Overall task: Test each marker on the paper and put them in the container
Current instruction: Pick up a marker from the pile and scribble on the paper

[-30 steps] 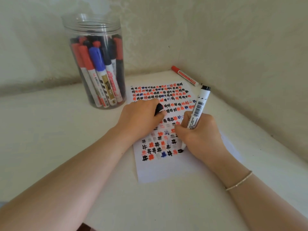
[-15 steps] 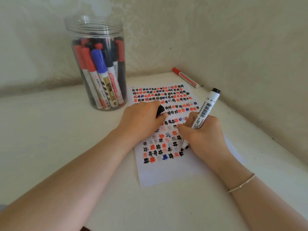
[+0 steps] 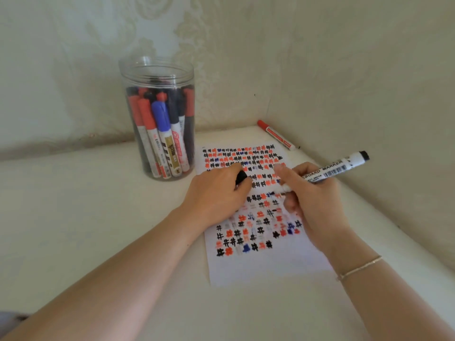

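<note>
A white sheet of paper (image 3: 266, 267) covered in rows of black, red and blue test marks lies on the pale table. My right hand (image 3: 312, 203) grips an uncapped white whiteboard marker (image 3: 330, 171), tilted almost level above the paper, tip toward the left. My left hand (image 3: 216, 193) rests on the paper and holds the marker's black cap (image 3: 240, 177) in curled fingers. A clear plastic jar (image 3: 157, 70) packed with several red, blue and black markers stands upright at the back left of the paper.
A red-capped marker (image 3: 275, 135) lies in the far corner against the wall. Walls close the table in at the back and on the right. Bare tabletop (image 3: 86, 217) spreads to the left and toward me.
My right hand has lifted the marker tip off the paper's lower rows and swung the marker nearly level, tip toward the cap. My left hand has stayed put.
</note>
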Available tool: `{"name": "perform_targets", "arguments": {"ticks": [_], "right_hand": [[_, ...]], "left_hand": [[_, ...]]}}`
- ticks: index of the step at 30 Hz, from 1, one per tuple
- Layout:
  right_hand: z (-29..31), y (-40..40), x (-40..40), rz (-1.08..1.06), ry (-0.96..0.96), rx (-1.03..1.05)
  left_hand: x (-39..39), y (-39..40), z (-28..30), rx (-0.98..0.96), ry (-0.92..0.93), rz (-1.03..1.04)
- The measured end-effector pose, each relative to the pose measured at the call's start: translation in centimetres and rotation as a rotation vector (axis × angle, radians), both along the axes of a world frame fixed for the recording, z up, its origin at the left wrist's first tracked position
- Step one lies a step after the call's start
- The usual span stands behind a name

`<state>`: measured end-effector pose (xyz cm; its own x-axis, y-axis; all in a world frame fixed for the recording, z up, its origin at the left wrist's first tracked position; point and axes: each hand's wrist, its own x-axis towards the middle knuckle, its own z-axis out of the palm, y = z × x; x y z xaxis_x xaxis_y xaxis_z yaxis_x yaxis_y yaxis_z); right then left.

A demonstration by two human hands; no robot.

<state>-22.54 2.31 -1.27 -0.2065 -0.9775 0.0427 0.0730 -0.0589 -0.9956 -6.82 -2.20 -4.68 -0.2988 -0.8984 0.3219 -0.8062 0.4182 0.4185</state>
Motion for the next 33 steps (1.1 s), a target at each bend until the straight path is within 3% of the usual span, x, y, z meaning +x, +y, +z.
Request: {"name": "perform_targets", "arguments": {"ticks": [3, 6, 13, 21, 28, 33], "right_hand": [[1.6, -1.3, 0.6, 0.051, -0.187, -0.066], [2.0, -2.3, 1.3, -0.041, -0.3, -0.075], [1.1, -3.1, 2.7, -0.152, -0.232, -0.1], [0.7, -3.9, 3.1, -0.16, 0.002, 0.045], [2.1, -4.6, 3.2, 0.008, 0.082, 0.145], [6.4, -5.8, 4.0, -0.267, -0.024, -0.045]], "left_hand": [[0.1, 0.1, 0.4, 0.013, 0.153, -0.067], [0.2, 0.1, 0.8, 0.102, 0.318, -0.113], [0.0, 0.0, 1.3, 0.175, 0.482, -0.207], [0.0, 0.2, 1.1, 0.202, 0.478, -0.267], [-0.2, 0.9, 1.8, 0.178, 0.684, -0.301], [0.1, 1.1, 2.2, 0.205, 0.851, -0.206]]}}
